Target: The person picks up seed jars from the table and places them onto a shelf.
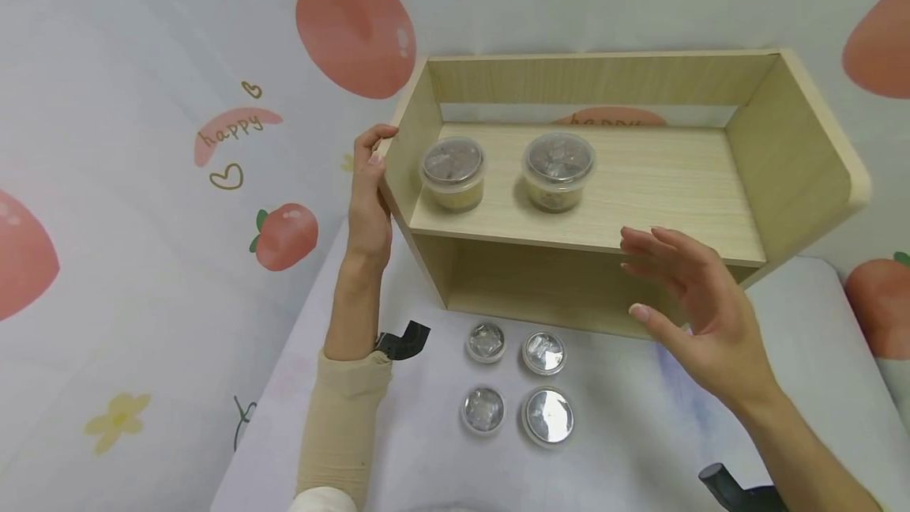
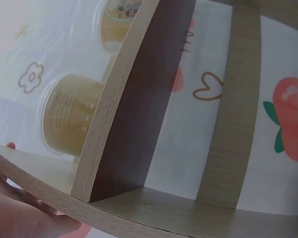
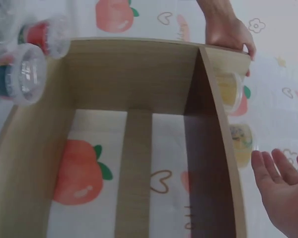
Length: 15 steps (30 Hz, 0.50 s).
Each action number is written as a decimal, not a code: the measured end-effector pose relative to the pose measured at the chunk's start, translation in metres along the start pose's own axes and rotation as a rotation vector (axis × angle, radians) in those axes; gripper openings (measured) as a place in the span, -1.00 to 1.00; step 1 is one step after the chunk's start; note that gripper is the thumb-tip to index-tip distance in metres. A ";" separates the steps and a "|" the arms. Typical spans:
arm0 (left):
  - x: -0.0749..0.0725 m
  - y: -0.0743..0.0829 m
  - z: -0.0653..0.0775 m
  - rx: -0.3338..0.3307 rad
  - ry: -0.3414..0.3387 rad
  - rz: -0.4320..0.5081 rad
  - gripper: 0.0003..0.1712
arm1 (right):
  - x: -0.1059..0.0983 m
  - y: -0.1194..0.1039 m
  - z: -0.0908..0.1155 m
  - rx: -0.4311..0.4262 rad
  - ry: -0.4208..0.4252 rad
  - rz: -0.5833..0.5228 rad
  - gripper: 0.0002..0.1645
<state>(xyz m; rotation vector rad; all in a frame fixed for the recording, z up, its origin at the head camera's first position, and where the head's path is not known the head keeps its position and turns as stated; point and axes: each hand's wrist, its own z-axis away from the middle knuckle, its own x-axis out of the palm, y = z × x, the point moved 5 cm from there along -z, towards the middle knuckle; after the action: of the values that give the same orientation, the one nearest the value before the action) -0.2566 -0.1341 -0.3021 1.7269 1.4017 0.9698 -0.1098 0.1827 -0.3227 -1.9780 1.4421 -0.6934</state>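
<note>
A light wooden two-tier shelf point(image 1: 661, 188) stands at the back of the table. My left hand point(image 1: 371, 196) grips its left side panel, fingers at the outer edge; the same hand point(image 3: 231, 34) shows at the top of the right wrist view. On the upper board, toward the left, sit two clear lidded tubs point(image 1: 453, 172) point(image 1: 558, 171) with yellowish contents. My right hand point(image 1: 700, 314) hovers before the shelf's front right, fingers spread and slightly bent, holding nothing. In the right wrist view this hand point(image 3: 285, 193) appears beside the board's edge.
Several smaller round lidded tubs point(image 1: 547, 417) stand in two rows on the white tabletop point(image 1: 626, 433) before the shelf. A red tub point(image 3: 39, 37) and a dark teal tub point(image 3: 20, 77) show among them in the right wrist view. A fruit-printed wall cloth point(image 1: 178, 38) hangs behind.
</note>
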 end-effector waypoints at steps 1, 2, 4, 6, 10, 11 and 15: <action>0.000 0.000 0.000 0.004 0.000 -0.003 -0.61 | 0.001 0.000 0.002 0.001 -0.008 -0.001 -0.20; -0.001 0.000 0.000 0.007 -0.001 -0.006 -0.61 | 0.002 0.000 0.004 -0.001 -0.018 -0.001 -0.19; -0.001 0.000 -0.001 0.008 -0.002 -0.010 -0.60 | 0.002 0.000 0.009 0.004 -0.034 -0.002 -0.19; -0.001 0.000 -0.001 0.004 -0.001 -0.004 -0.60 | 0.002 0.003 0.014 0.008 -0.052 0.009 -0.19; -0.002 0.000 0.000 -0.004 0.012 0.004 -0.59 | 0.003 0.007 0.023 0.011 -0.089 0.060 -0.20; -0.002 0.000 0.000 -0.005 0.013 0.007 -0.59 | 0.005 0.008 0.025 0.012 -0.099 0.076 -0.21; -0.001 0.001 0.001 0.004 0.003 0.001 -0.60 | 0.011 0.010 0.035 0.024 -0.136 0.127 -0.24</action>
<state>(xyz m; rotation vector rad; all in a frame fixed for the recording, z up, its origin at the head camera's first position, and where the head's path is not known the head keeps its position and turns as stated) -0.2558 -0.1355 -0.3016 1.7300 1.4058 0.9708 -0.0886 0.1751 -0.3532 -1.8587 1.4555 -0.5085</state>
